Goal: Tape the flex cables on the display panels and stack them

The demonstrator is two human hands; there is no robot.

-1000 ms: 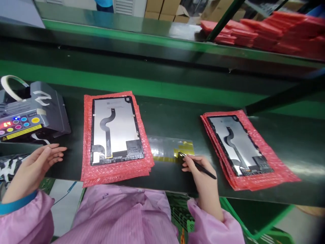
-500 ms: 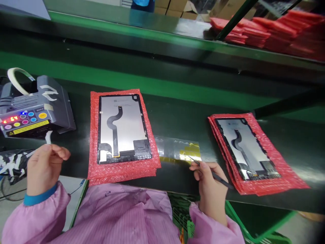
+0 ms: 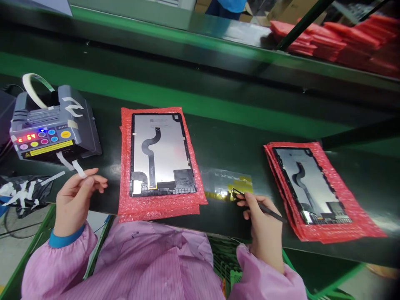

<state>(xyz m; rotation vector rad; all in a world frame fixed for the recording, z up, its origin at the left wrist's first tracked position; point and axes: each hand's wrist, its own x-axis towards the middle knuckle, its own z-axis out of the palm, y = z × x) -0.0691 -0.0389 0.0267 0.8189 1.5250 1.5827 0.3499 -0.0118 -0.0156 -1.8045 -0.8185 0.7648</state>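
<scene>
My left hand pinches a short strip of white tape between thumb and finger, just in front of the grey tape dispenser. Another white strip sticks out of the dispenser's front. My right hand is closed around dark tweezers, whose tips are over a clear sheet with yellow tape pieces. Between my hands a tablet screen panel, back side up with a dark flex cable, rests on red bubble-wrap bags.
At the right, a second screen panel lies on stacked red bubble bags. Black plastic with white tape scraps is at the left edge. A shelf with more red bags runs along the back. Green crates stand below the bench.
The view has shifted, so the bench items appear farther right. A new strip now protrudes from the dispenser. My left hand still holds its tape; the tweezer tips stay over the yellow tape sheet.
</scene>
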